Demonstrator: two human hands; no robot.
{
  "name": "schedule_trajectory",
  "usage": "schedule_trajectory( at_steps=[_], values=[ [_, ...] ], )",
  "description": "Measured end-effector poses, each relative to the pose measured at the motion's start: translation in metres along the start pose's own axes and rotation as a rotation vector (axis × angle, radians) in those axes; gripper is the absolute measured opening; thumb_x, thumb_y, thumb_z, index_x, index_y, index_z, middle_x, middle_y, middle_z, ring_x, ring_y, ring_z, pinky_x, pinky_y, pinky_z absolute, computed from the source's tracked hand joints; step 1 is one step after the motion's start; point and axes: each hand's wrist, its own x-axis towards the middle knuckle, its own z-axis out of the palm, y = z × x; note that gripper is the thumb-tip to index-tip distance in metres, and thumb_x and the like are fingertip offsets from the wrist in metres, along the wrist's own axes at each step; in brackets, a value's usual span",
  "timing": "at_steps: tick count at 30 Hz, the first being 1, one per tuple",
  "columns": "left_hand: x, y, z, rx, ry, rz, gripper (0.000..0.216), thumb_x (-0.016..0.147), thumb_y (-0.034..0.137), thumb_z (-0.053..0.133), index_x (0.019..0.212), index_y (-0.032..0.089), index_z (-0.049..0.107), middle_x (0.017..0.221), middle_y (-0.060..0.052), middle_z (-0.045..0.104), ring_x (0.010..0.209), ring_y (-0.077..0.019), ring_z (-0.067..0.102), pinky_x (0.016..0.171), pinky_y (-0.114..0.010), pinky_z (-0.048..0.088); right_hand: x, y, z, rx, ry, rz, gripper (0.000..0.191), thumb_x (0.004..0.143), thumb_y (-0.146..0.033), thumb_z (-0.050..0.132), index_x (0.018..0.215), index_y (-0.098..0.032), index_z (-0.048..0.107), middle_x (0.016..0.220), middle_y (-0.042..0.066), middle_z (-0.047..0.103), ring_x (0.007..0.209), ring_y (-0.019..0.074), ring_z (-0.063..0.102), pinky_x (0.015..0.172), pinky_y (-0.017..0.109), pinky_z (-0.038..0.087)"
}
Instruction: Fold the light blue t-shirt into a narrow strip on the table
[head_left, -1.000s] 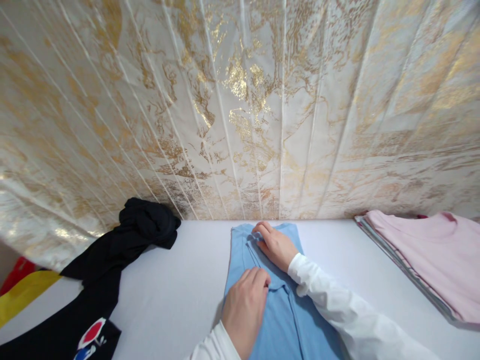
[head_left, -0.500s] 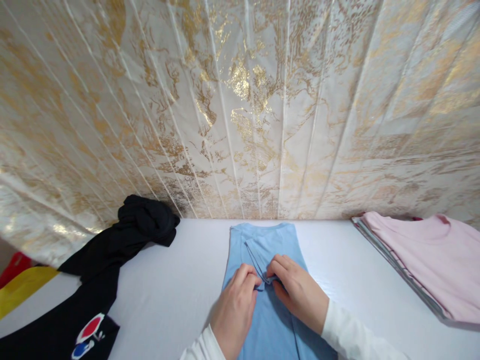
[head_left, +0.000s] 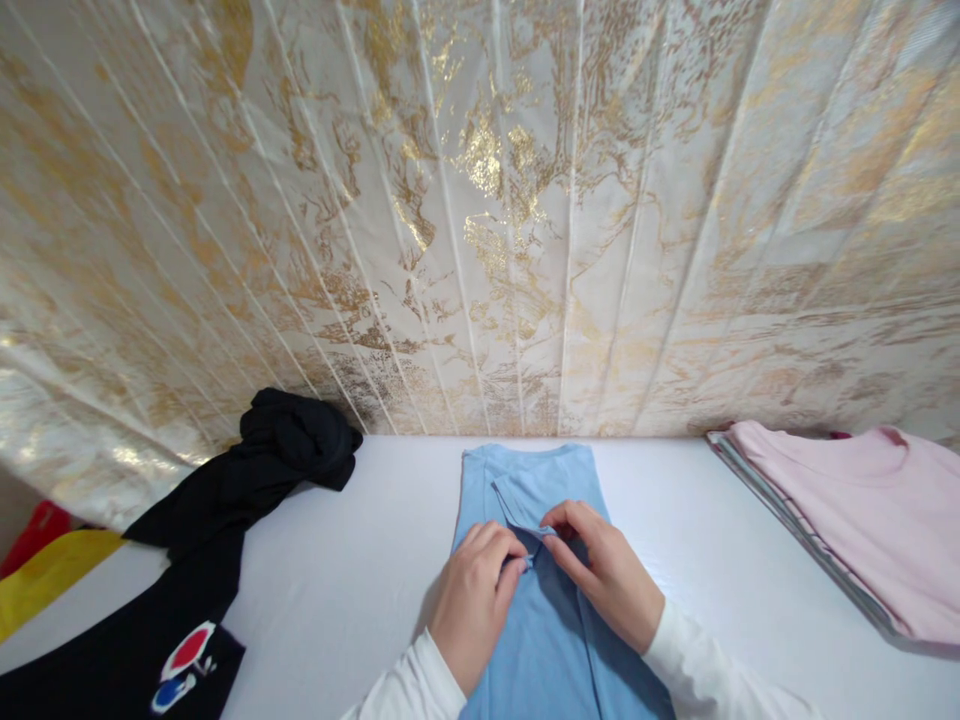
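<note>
A light blue shirt (head_left: 536, 640) lies lengthwise on the white surface, its sides folded inward and its near end running out of the bottom of the view. Over its middle, my left hand (head_left: 478, 590) pinches a small edge of the blue cloth between thumb and fingers. My right hand (head_left: 604, 570) grips another edge of the same cloth just to the right and slightly higher. Between the two hands the cloth gapes a little, like the opening of a sleeve. Both hands are closed on the fabric.
Black clothing (head_left: 202, 540) with a red and blue print lies loosely at left, beside a yellow garment (head_left: 56, 580) and a red one (head_left: 36, 535). At right is a stack of folded clothes topped by a pink shirt (head_left: 877, 520). A gold-patterned curtain (head_left: 480, 220) hangs behind the white table (head_left: 337, 600).
My right hand has lifted its edge of the cloth slightly up and right, with its fingers more extended. The gap between the pinched edges has widened.
</note>
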Motion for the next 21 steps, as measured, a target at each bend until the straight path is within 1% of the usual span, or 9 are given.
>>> schedule_trajectory(
  at_steps=[3,6,8,10,15,18,21],
  values=[
    [0.003,-0.003,-0.001,-0.066,0.023,-0.052,0.013,0.090,0.010,0.050,0.085,0.019,0.057,0.086,-0.002,0.061,0.087,-0.0194,0.058,0.077,-0.029,0.044,0.000,-0.001,0.000,-0.038,0.006,-0.095,0.016,0.088,-0.011,0.047,0.100,-0.021,0.049,0.088,0.003,0.056,0.081,0.0191,0.053,0.073,0.031,0.043],
    [0.006,-0.004,-0.001,-0.090,0.021,-0.070,0.013,0.090,0.010,0.050,0.085,0.019,0.058,0.087,-0.002,0.062,0.087,-0.0194,0.059,0.077,-0.029,0.043,0.001,-0.006,0.001,-0.168,-0.021,-0.204,0.028,0.080,0.002,0.043,0.091,-0.022,0.053,0.096,0.005,0.056,0.088,0.0203,0.051,0.077,0.033,0.042],
    [0.007,-0.004,-0.002,-0.094,0.018,-0.071,0.013,0.090,0.011,0.050,0.085,0.019,0.058,0.087,-0.002,0.063,0.087,-0.0194,0.059,0.077,-0.029,0.043,0.001,-0.008,0.001,-0.238,-0.045,-0.218,0.031,0.076,0.005,0.044,0.085,-0.022,0.056,0.098,0.005,0.056,0.089,0.0207,0.050,0.077,0.034,0.041],
    [0.007,-0.004,-0.002,-0.100,0.016,-0.071,0.013,0.090,0.012,0.049,0.084,0.020,0.058,0.087,-0.002,0.063,0.086,-0.0193,0.059,0.076,-0.028,0.044,0.001,-0.011,0.002,-0.282,-0.053,-0.204,0.028,0.074,0.004,0.050,0.083,-0.022,0.059,0.100,0.005,0.057,0.091,0.0218,0.049,0.078,0.036,0.041],
    [0.007,-0.004,-0.003,-0.104,0.013,-0.055,0.015,0.090,0.013,0.046,0.085,0.020,0.059,0.087,-0.003,0.064,0.086,-0.0192,0.060,0.077,-0.029,0.045,0.002,-0.016,0.005,-0.303,-0.062,-0.151,0.018,0.074,-0.009,0.064,0.087,-0.021,0.063,0.102,0.006,0.058,0.095,0.0238,0.049,0.082,0.039,0.042],
    [0.005,-0.005,-0.006,-0.108,-0.002,-0.042,0.018,0.091,0.012,0.043,0.088,0.020,0.059,0.089,-0.003,0.064,0.087,-0.0190,0.060,0.078,-0.029,0.045,0.003,-0.016,0.008,-0.281,-0.087,-0.145,0.014,0.074,-0.013,0.068,0.084,-0.021,0.062,0.103,0.005,0.058,0.096,0.0238,0.049,0.082,0.039,0.043],
    [0.003,-0.007,-0.010,-0.126,-0.021,-0.030,0.020,0.091,0.011,0.039,0.090,0.020,0.056,0.089,-0.002,0.063,0.086,-0.0179,0.060,0.078,-0.028,0.046,0.004,-0.015,0.010,-0.269,-0.090,-0.159,0.014,0.075,-0.011,0.067,0.081,-0.022,0.062,0.104,0.005,0.058,0.096,0.0235,0.049,0.082,0.039,0.043]
  ],
)
